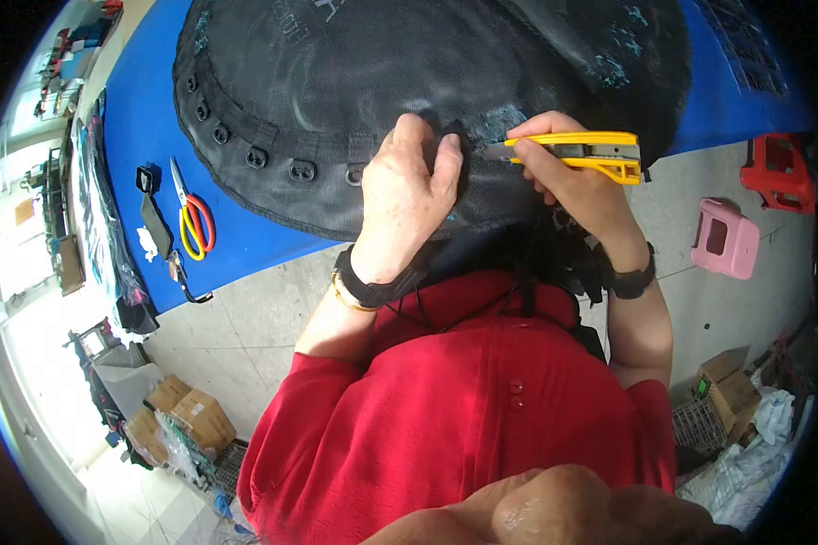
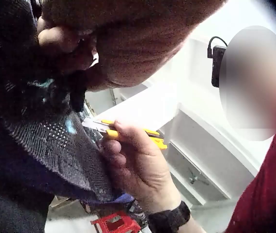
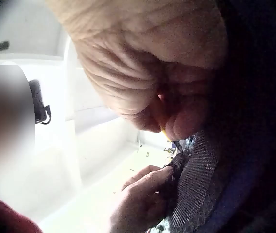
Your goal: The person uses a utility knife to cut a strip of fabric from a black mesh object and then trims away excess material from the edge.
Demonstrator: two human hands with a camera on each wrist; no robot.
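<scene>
My right hand (image 1: 573, 177) grips a yellow snap-off utility knife (image 1: 600, 150), its blade extended to the left over a large round black mesh cover (image 1: 336, 82). My left hand (image 1: 409, 186) pinches a raised bit of the same mesh just left of the blade tip, and the right wrist view shows its thumb and fingers on the fabric's edge. Bluish thread or marks (image 1: 503, 120) show on the mesh near the blade. Along the cover's curved border runs a row of black plastic buckles (image 1: 257, 158). My palms block much of both wrist views.
The cover lies on a blue table (image 1: 254, 250). Scissors (image 1: 191, 213) with red and yellow handles and a strap with a buckle (image 1: 153, 222) lie left of it. Pink (image 1: 727, 238) and red (image 1: 777, 173) stools stand on the floor at right; cardboard boxes (image 1: 200, 418) are behind at left.
</scene>
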